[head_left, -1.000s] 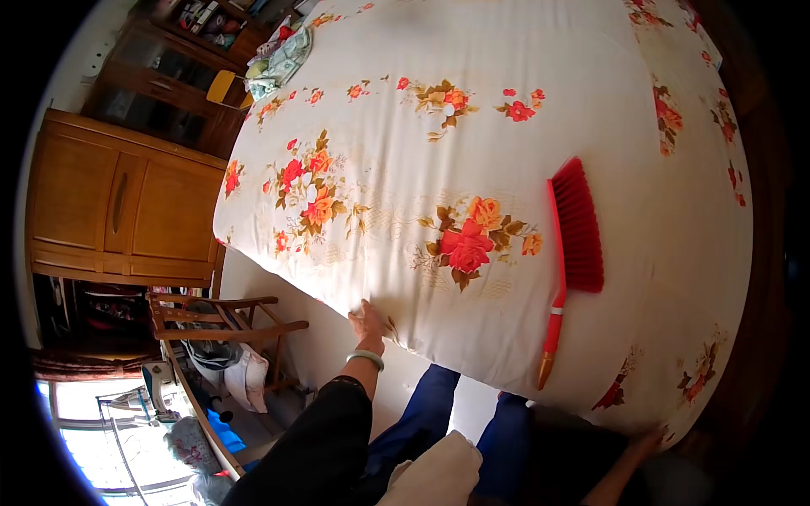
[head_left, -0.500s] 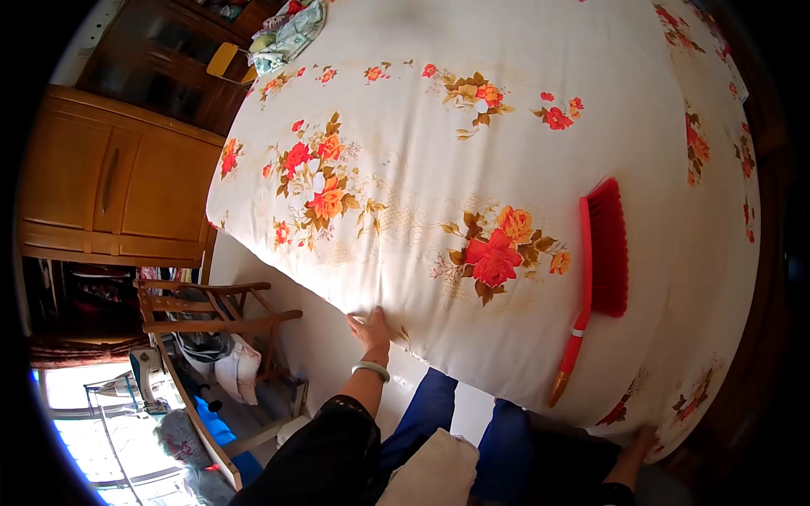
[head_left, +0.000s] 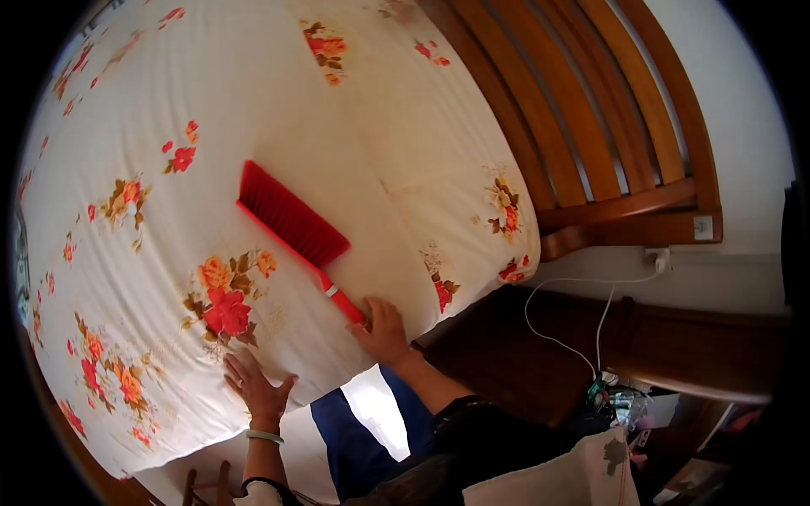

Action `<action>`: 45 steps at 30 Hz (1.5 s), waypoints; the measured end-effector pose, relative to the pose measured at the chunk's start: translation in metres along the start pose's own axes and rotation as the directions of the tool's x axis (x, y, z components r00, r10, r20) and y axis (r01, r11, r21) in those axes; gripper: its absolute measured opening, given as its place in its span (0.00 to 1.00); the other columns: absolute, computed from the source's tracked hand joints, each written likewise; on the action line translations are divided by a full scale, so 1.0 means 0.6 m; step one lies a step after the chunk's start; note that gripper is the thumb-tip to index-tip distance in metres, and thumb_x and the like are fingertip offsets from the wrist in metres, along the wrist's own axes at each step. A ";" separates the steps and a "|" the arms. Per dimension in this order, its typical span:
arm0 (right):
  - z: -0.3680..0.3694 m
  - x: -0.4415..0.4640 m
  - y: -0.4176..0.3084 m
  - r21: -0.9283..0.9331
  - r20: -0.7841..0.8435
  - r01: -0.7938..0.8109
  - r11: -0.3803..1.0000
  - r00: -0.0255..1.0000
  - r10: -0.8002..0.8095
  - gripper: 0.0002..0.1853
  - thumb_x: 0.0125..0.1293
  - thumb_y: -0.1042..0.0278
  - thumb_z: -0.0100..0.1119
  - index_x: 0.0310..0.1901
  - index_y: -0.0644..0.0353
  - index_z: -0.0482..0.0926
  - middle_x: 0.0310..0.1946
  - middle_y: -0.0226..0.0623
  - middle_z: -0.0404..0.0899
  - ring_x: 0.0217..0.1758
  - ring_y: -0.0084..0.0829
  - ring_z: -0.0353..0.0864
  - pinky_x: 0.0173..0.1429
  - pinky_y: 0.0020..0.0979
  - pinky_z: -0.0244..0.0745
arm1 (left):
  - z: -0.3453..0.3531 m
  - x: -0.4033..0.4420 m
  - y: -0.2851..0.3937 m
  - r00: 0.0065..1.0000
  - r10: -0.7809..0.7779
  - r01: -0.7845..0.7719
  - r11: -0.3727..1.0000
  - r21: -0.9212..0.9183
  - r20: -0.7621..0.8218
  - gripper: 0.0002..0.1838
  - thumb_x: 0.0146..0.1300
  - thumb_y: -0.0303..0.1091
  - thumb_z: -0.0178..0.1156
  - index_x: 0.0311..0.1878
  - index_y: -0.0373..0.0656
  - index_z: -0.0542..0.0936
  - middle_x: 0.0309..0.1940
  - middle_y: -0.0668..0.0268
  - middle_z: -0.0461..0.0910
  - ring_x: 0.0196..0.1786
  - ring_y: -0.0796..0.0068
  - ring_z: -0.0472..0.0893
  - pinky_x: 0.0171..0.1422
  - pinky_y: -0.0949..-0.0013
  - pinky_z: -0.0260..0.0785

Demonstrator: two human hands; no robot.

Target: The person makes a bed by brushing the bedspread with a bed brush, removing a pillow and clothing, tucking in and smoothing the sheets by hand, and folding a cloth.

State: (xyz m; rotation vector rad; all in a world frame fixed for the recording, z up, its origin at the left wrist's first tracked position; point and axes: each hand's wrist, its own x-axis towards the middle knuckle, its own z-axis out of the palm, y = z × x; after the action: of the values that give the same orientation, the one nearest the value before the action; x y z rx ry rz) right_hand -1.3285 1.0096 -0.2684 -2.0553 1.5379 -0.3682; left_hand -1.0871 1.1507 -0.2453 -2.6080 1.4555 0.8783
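A red brush (head_left: 291, 221) with long bristles lies on the floral sheet (head_left: 337, 152) that covers the mattress. My right hand (head_left: 384, 333) is at the end of the brush's handle, its fingers closed around the tip. My left hand (head_left: 256, 388) rests on the sheet near the mattress edge, fingers spread, below a printed red flower, with nothing in it. A pale bangle (head_left: 265, 436) circles my left wrist.
A slatted wooden headboard (head_left: 582, 110) stands at the upper right. White cables run from a wall socket (head_left: 658, 260) down to a cluttered cabinet (head_left: 700, 354). Part of a wooden chair (head_left: 207, 485) shows at the bottom left.
The view has swung right toward the headboard. My right hand has come from the sheet's corner to the brush handle. My left hand has moved from the mattress edge onto the sheet, fingers spread.
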 end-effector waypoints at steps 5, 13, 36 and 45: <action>0.033 0.003 -0.011 0.037 0.001 -0.194 0.980 0.981 0.194 0.25 0.54 0.57 0.63 0.51 0.60 0.69 0.49 0.47 0.72 0.51 0.48 0.72 0.53 0.44 0.68 | -0.014 0.013 0.021 0.970 -0.167 0.151 0.983 0.101 0.178 0.71 0.31 0.57 0.75 0.73 0.38 0.41 0.72 0.40 0.32 0.76 0.46 0.32 0.74 0.43 0.30; -0.107 0.000 0.075 0.472 0.616 -0.543 0.694 0.767 0.180 0.17 0.62 0.57 0.60 0.45 0.59 0.71 0.22 0.33 0.74 0.20 0.27 0.74 0.25 0.30 0.71 | -0.005 0.027 0.034 0.928 -0.255 0.180 0.945 0.273 0.272 0.77 0.29 0.57 0.77 0.72 0.38 0.32 0.71 0.37 0.27 0.75 0.43 0.28 0.73 0.40 0.35; -0.313 0.145 0.409 0.015 -0.516 -0.283 0.959 0.819 0.250 0.28 0.61 0.60 0.58 0.61 0.61 0.66 0.60 0.54 0.65 0.62 0.52 0.64 0.65 0.47 0.60 | 0.055 0.178 0.531 0.873 0.389 -0.471 0.831 0.298 0.296 0.61 0.45 0.52 0.71 0.70 0.29 0.43 0.71 0.37 0.40 0.75 0.43 0.39 0.74 0.44 0.36; -0.388 0.176 0.581 -0.081 -0.204 -0.572 0.816 0.811 0.548 0.36 0.62 0.44 0.52 0.64 0.61 0.62 0.59 0.50 0.68 0.62 0.46 0.66 0.64 0.39 0.62 | 0.074 0.187 0.536 0.883 0.384 -0.460 0.822 0.337 0.270 0.63 0.44 0.51 0.72 0.70 0.28 0.41 0.71 0.36 0.39 0.75 0.42 0.38 0.74 0.43 0.33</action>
State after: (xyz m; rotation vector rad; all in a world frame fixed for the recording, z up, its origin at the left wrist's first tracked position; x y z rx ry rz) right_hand -1.6943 0.7799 -0.2877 -1.5771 2.2413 -0.2126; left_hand -1.3171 0.8957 -0.2601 -1.8880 1.9537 0.7347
